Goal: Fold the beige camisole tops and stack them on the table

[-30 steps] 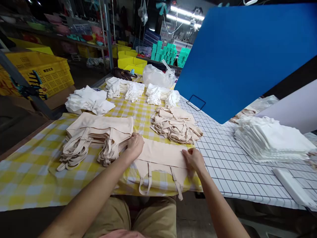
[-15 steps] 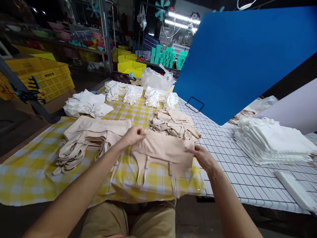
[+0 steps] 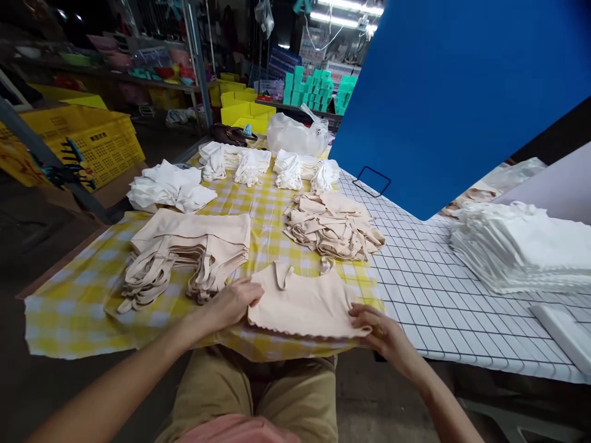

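A beige camisole top (image 3: 305, 304) lies spread on the yellow checked cloth at the table's front edge, its straps pointing away from me and its wavy hem toward me. My left hand (image 3: 237, 301) is closed on its left side edge. At the right corner of the hem, my right hand (image 3: 376, 323) pinches the fabric. Left of the top sits a neat stack of beige camisoles (image 3: 198, 237), straps hanging toward me. Beyond the top, on the right, is a loose heap of beige garments (image 3: 335, 224).
White folded stacks (image 3: 307, 169) and a loose white pile (image 3: 170, 186) lie farther back. A large blue board (image 3: 452, 104) leans over the right side. White cloths (image 3: 521, 243) are stacked on the gridded cover (image 3: 415, 289). A yellow crate (image 3: 106, 138) stands left.
The beige camisole has gone from hanging straps-down between my hands to lying nearer me with straps pointing away. Both hands have come lower and closer, still holding it.
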Demonstrator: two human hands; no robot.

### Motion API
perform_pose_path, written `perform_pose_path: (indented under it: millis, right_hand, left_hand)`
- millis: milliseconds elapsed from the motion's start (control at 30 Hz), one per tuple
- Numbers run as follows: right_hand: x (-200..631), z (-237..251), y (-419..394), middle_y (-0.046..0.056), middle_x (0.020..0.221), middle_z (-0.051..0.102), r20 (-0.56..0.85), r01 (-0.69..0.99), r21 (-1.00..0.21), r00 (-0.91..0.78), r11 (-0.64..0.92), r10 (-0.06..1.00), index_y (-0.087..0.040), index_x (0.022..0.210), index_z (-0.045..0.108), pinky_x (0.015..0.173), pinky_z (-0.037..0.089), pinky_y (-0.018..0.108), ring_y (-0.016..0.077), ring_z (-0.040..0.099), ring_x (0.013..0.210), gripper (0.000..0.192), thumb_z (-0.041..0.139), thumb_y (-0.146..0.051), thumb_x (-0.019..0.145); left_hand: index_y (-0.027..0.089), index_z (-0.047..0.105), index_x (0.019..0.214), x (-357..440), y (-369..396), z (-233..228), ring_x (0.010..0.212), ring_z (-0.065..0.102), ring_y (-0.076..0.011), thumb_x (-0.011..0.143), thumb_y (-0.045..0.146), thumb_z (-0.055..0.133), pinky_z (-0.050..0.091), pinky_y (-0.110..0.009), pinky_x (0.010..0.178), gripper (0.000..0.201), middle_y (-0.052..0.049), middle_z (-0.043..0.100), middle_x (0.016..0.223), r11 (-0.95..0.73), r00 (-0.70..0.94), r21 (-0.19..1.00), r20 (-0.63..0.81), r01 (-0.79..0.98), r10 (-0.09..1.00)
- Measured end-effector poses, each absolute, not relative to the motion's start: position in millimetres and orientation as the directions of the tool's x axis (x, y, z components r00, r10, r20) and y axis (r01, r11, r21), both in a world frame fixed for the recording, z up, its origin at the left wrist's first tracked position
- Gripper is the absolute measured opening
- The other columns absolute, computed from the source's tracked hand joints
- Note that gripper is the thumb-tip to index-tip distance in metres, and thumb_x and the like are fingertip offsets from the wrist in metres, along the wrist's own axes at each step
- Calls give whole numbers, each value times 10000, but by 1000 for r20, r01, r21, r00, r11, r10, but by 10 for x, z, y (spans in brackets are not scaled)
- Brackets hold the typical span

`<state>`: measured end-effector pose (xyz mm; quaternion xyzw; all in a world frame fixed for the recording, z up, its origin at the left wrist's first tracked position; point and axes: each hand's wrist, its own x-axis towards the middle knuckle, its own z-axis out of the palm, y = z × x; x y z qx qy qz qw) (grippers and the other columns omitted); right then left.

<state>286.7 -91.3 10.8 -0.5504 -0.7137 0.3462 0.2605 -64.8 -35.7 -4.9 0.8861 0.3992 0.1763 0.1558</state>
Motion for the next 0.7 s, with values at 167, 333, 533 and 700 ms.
perform_pose_path:
  millis: [167,333,533,700]
  right_hand:
    - [2900,-160,-1195,116,1161,584,-3,633,-762,-216,137,976,-231,794,654,858,476,399,266,435,1228,138,523,-273,779]
    - [2906,-221,-1222,109,1126,615,91,668,-719,-181,190,979,-241,811,676,897,462,430,270,479,1191,153,528,-274,788]
    - [2922,-304,-1207,103,1093,638,144,692,-684,-181,230,973,-242,792,695,902,470,431,273,514,1158,204,529,-358,811]
    - [2915,-192,-1216,117,1049,661,173,674,-697,-173,245,970,-226,792,703,899,478,428,290,538,1129,266,529,-427,807]
  left_hand:
    - [183,582,1080,-736,-585,-213,1093,538,-172,772,35,425,428,-316,955,376,-73,610,1138,-694,682,421,207,585,701]
    - [204,667,968,-769,-589,-249,1121,538,-169,763,3,416,450,-309,949,382,-63,620,1147,-704,679,388,225,595,699]
    - [180,687,967,-759,-593,-321,1102,562,-175,765,14,418,465,-313,943,374,-83,629,1148,-697,655,407,262,591,709]
    - [179,697,941,-736,-622,-264,1050,596,-162,717,5,381,479,-304,923,424,-52,668,1073,-588,559,594,262,550,787]
